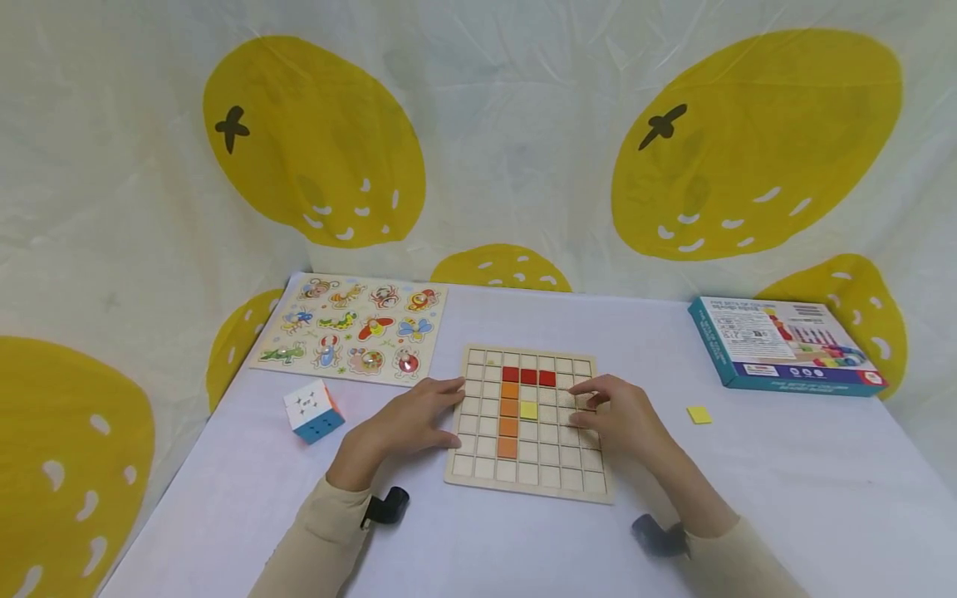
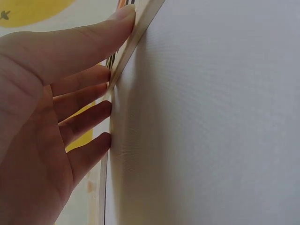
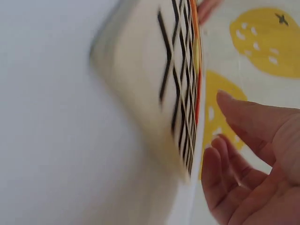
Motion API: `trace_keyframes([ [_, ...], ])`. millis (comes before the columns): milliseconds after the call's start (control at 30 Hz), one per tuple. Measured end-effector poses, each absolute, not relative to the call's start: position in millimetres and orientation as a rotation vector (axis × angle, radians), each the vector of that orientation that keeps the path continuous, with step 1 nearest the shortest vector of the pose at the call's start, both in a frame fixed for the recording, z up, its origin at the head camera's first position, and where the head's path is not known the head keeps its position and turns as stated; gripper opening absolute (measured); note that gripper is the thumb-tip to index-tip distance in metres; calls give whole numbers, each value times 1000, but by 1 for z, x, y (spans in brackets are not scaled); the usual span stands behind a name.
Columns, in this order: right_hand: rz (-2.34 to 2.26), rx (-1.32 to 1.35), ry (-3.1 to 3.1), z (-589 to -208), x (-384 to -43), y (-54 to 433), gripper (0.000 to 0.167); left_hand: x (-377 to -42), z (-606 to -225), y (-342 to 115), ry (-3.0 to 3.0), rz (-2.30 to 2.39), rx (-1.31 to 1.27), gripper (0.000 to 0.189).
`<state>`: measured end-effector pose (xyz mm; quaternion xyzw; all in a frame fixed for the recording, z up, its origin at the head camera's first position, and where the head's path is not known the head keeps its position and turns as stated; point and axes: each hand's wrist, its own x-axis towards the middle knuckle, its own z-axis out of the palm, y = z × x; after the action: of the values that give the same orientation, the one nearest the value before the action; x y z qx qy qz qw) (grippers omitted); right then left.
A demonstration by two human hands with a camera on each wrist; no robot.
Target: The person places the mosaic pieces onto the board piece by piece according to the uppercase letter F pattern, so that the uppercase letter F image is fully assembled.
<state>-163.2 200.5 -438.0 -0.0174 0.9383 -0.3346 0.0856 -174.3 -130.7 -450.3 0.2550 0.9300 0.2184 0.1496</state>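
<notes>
A wooden grid board [image 1: 531, 490] lies on the white table between my hands. It carries a row of red square tiles [image 1: 528, 377], a column of orange square tiles [image 1: 508, 408] and one yellow tile [image 1: 528, 410]. My left hand [image 1: 411, 417] rests at the board's left edge, its thumb [image 2: 123, 16] on the rim and its fingers spread along the side. Over the right edge hovers my right hand [image 1: 619, 414], fingers loosely bent and nothing between them. In the right wrist view its fingertips [image 3: 211, 159] stand apart from the board. A loose yellow tile [image 1: 699, 414] lies to the right.
A white, blue and orange puzzle cube [image 1: 312, 411] sits left of my left hand. Behind it lies an insect picture puzzle board [image 1: 351, 324]. A teal-sided box [image 1: 785, 345] lies at the back right. A fruit-patterned cloth [image 1: 516, 149] hangs behind the table.
</notes>
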Motion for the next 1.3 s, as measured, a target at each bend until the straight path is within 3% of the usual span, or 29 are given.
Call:
trace_keyframes([
  [433, -758, 141, 2850, -428, -149, 314, 69, -173, -448, -130, 2668, 636, 733, 74],
  [733, -718, 250, 2752, -429, -150, 347, 82, -175, -451, -131, 2671, 631, 738, 74],
  [1300, -770, 255, 2760, -451, -155, 359, 61, -175, -452, -131, 2669, 618, 731, 75],
])
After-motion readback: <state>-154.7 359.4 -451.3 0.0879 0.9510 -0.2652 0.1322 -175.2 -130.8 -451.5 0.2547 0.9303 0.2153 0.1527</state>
